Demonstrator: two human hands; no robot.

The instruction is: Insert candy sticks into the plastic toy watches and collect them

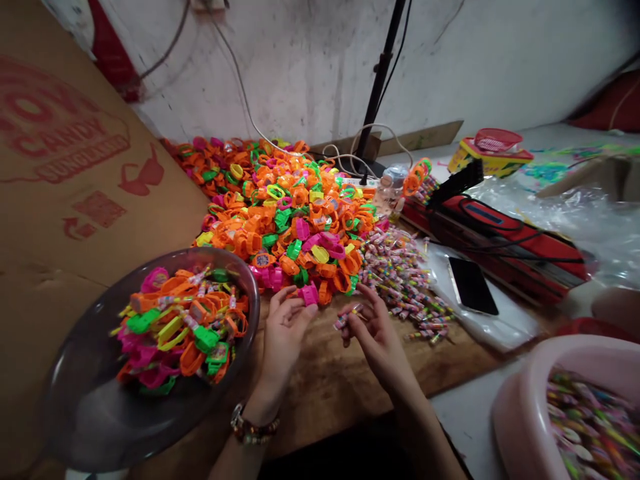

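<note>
My left hand [285,327] pinches a pink plastic toy watch [309,294] at the near edge of a big heap of orange, green, pink and yellow toy watches [285,207]. My right hand [373,327] holds a small wrapped candy roll [347,316] in its fingertips, close beside the pink watch. A spread of small wrapped candy rolls [405,280] lies just right of the hands. A dark round bowl [90,413] at the left holds several watches with candy rolls fitted in them.
A cardboard box [65,173] printed in red stands at the left. A phone [471,285] lies on clear plastic at the right, with a red case [525,247] and cables behind. A pink basin [530,387] of candy sits at the bottom right. A black stand pole [380,80] rises at the back.
</note>
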